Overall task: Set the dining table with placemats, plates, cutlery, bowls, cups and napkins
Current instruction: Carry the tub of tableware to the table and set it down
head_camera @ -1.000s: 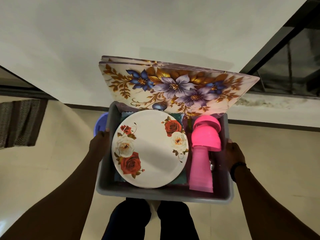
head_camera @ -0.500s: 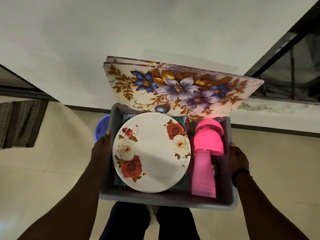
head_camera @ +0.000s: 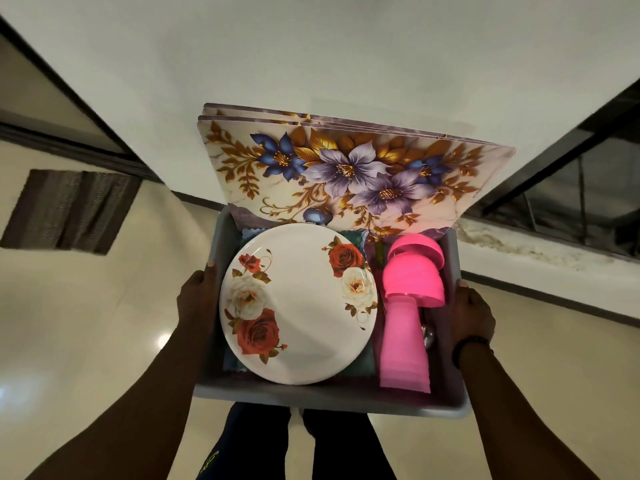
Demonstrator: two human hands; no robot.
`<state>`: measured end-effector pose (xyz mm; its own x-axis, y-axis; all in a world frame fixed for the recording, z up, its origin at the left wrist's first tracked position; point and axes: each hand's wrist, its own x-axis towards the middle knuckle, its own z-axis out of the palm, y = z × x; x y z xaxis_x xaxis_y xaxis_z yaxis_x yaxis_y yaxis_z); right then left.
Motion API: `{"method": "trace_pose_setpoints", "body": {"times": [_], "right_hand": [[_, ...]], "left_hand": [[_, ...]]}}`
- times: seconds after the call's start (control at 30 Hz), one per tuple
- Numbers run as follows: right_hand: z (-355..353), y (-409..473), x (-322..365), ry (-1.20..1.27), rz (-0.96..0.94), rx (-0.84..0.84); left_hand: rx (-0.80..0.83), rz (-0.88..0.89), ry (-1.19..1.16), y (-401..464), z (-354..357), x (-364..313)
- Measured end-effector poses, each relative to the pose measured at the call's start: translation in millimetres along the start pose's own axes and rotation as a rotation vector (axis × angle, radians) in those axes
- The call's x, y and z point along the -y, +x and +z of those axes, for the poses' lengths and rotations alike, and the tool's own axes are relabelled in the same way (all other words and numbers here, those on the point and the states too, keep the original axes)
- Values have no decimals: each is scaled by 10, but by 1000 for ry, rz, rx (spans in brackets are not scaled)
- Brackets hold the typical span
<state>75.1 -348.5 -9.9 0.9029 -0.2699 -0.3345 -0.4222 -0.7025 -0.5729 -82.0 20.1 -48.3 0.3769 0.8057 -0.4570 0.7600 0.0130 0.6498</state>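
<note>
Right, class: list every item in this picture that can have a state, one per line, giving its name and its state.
Grey plastic tub: carried off the floor, loaded.
Floral placemats: stacked, leaning out over the tub's far edge.
White rose-patterned plate: lying flat, topmost on the tub's left.
Pink bowls: stacked, upside down.
Pink cups: nested, lying sideways.
Left hand: grips the tub's left rim.
Right hand: grips the right rim.

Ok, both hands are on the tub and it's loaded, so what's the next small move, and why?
Probably carry the grey tub forward and set it on the white table. The left hand and right hand both grip its sides, so neither is free to unpack. The placemats, plate, pink bowls and pink cups are all still inside it.
</note>
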Motion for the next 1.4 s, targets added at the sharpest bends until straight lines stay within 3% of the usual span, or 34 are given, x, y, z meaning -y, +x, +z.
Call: {"method": "trace_pose_setpoints", "body": {"times": [0.2, 0.43, 0.9, 1.23, 1.4], "right_hand": [[-146, -368, 591, 31, -82, 94], [56, -984, 1355, 24, -209, 333], [1110, -2830, 1991, -257, -740, 672], [1734, -4457, 2235, -522, -1157, 1021], [2023, -5400, 2185, -540, -1349, 1159]], "left_hand": [[-138, -133, -91, -495, -816, 221], [-340, -298, -231, -1121, -1636, 834], [-784, -684, -588, -2638, -2771, 2381], [-1164, -895, -927, -3961, -3219, 3097], [-1329, -1019, -1071, -4582, -3225, 3479]]}}
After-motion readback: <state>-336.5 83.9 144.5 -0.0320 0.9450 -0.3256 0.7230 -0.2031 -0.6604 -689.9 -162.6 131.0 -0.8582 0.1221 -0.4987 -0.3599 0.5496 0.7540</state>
